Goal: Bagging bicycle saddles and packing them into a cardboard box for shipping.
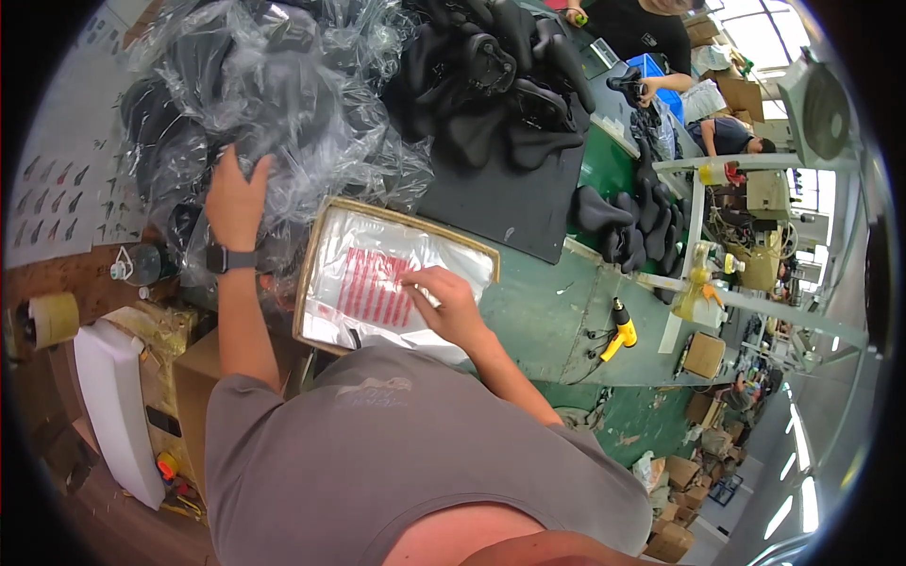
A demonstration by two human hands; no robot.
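My left hand, with a dark watch on the wrist, rests against clear plastic bags wrapped round black bicycle saddles. Its thumb stands apart from the fingers, and the fingertips lie against the plastic. In front of my body is a shallow cardboard box holding a stack of flat plastic bags with red print. Over this stack my right hand has its thumb and fingertips pinched together on the top bag. Several unwrapped black saddles are heaped on a dark board beyond the box.
A yellow heat gun lies on the green table at right. More saddles sit beside a metal frame. Across the table, a person holds a saddle near a blue crate. A clear bottle stands at left.
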